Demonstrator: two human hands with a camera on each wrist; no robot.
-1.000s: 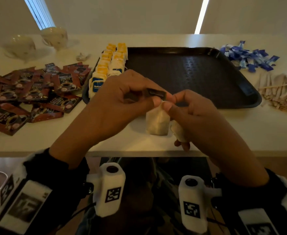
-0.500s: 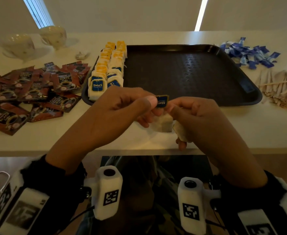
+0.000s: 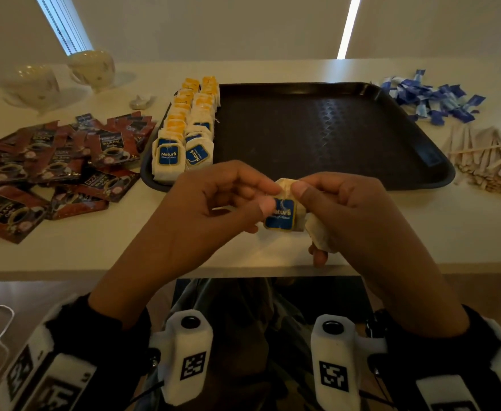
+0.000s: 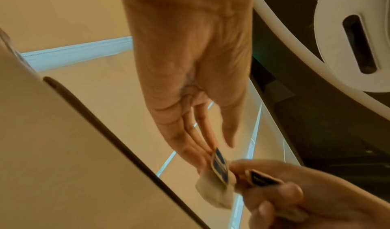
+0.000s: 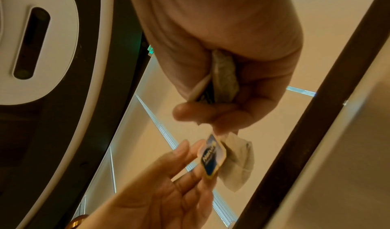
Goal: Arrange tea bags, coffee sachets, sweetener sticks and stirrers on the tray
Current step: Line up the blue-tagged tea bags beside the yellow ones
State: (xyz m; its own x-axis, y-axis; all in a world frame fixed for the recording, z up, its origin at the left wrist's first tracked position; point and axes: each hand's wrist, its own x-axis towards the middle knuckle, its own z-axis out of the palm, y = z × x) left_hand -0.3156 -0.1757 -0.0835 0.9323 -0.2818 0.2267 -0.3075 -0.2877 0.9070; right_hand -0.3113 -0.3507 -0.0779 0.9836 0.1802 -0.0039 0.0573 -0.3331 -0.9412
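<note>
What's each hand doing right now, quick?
Left hand: fingers pinch the blue-tagged tea bag.
Right hand: pinches that tea bag's top, second tea bag in its palm.

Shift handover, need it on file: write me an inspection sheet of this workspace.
Surface: white table, near edge below the hands.
Job's things: black tray with tea bag rows along its left side; coffee sachets left of it; sweetener sticks and stirrers right.
Clutter: two cups, far left.
Hands: left hand and right hand pinch one tea bag.
Cables: nothing seen.
Surroundings: plain wall.
</note>
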